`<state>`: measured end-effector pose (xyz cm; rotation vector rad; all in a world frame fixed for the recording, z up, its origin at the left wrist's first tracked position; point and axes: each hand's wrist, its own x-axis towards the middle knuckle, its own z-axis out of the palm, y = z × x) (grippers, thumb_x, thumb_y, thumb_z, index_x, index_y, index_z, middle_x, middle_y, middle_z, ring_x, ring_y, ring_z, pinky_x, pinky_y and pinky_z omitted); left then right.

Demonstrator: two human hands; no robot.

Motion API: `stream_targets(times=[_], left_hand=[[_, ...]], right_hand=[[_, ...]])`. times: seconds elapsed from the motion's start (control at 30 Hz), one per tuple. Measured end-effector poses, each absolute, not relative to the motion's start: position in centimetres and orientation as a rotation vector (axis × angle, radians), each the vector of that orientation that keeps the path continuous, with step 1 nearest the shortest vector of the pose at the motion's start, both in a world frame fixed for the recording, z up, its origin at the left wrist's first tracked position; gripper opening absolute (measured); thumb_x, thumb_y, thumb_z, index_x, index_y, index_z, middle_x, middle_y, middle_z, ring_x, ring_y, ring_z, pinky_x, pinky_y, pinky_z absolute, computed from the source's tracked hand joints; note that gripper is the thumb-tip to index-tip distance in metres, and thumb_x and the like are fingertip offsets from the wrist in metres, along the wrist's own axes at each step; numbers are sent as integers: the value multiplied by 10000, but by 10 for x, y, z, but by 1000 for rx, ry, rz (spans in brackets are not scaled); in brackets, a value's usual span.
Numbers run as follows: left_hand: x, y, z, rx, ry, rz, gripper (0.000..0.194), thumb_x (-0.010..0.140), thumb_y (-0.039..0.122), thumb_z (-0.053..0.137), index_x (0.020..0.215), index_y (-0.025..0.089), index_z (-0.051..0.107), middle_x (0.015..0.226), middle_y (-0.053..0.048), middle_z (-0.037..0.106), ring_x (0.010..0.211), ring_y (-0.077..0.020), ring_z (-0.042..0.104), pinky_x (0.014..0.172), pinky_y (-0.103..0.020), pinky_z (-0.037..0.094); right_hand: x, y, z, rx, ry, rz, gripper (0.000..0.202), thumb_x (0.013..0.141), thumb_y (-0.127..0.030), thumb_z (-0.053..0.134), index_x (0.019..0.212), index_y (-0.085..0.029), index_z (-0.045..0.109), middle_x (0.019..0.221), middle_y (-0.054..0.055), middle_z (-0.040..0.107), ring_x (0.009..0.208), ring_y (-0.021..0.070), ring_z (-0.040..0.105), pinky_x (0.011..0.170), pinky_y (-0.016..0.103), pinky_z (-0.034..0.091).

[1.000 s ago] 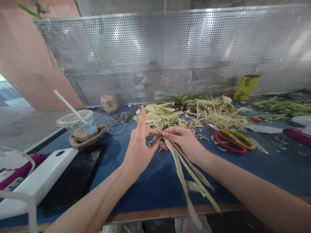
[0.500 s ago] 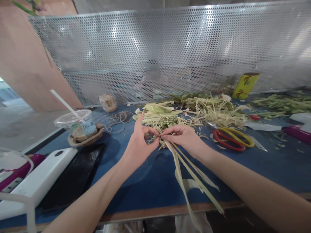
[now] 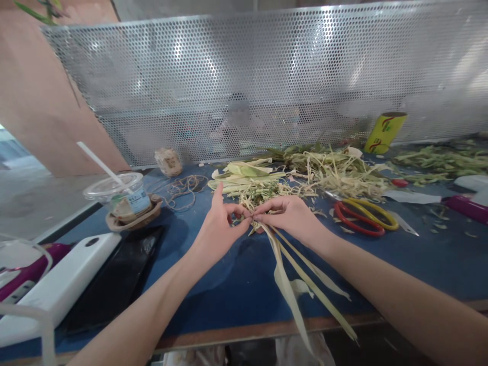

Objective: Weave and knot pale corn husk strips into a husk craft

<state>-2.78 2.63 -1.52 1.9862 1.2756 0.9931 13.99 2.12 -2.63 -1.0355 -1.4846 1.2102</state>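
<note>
Blue table (image 3: 244, 305) in back; left hand (image 3: 224, 226) and right hand (image 3: 292, 218) pinch long, pale leaf strips (image 3: 293, 264) where their fingertips meet.

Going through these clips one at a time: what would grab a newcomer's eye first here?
Probably the left hand and right hand, meeting at the middle with long pale strips trailing toward the table's near edge. Next, the red and yellow scissors handles to the right, and the lidded cup with a white straw at the left.
</note>
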Motion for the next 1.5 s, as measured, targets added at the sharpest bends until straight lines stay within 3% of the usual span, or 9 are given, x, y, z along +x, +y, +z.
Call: stream_targets(times=[0.33, 0.67, 0.77, 1.03, 1.33, 1.5], left_hand=[[-24, 27, -21, 1748, 1288, 989, 1072, 644, 261, 624, 1335, 41, -166, 677, 31, 631, 561, -104, 520, 594, -241, 416], [-21, 18, -10, 1946, 1354, 1028, 862, 634, 214, 586, 1348, 80, 123, 680, 19, 653, 583, -124, 554, 704, -290, 438], [-21, 19, -12, 1975, 1335, 1019, 873, 635, 225, 580, 1351, 75, 104, 678, 20, 643, 612, -130, 559, 705, -289, 436], [-25, 25, -21, 1983, 1225, 977, 1007, 652, 208, 586, 1350, 75, -128, 685, 38, 619, 652, -124, 549, 708, -281, 431], [-24, 29, -19, 1781, 1136, 1037, 916, 698, 210, 575, 1363, 93, -44, 715, 9, 608, 667, -125, 582, 689, -286, 464], [-24, 27, -21, 1884, 1031, 1149, 924, 697, 170, 586, 1371, 185, -46, 784, 6, 608, 737, -127, 596, 717, -290, 485]], right_hand=[[138, 22, -29, -1093, -1535, 1184, 95, 669, -229, 639, 688, -145, 601, 619, 31, 674, 625, 176, 670, 602, 264, 534], [138, 22, -31, -1099, -1668, 979, 95, 689, -176, 574, 737, -147, 650, 685, 34, 684, 653, 158, 664, 643, 253, 534], [136, 22, -32, -1124, -1687, 956, 112, 686, -154, 555, 720, -145, 662, 662, 31, 683, 646, 159, 664, 638, 250, 537], [135, 17, -31, -1169, -1848, 657, 166, 680, -97, 532, 751, -154, 671, 695, 28, 687, 664, 153, 654, 646, 248, 525], [135, 13, -28, -1151, -1851, 553, 125, 728, -119, 506, 748, -169, 619, 639, 2, 658, 603, 118, 629, 611, 218, 498], [135, 14, -31, -1180, -1894, 490, 104, 768, -166, 487, 771, -182, 589, 639, -2, 645, 589, 115, 610, 600, 224, 480]])
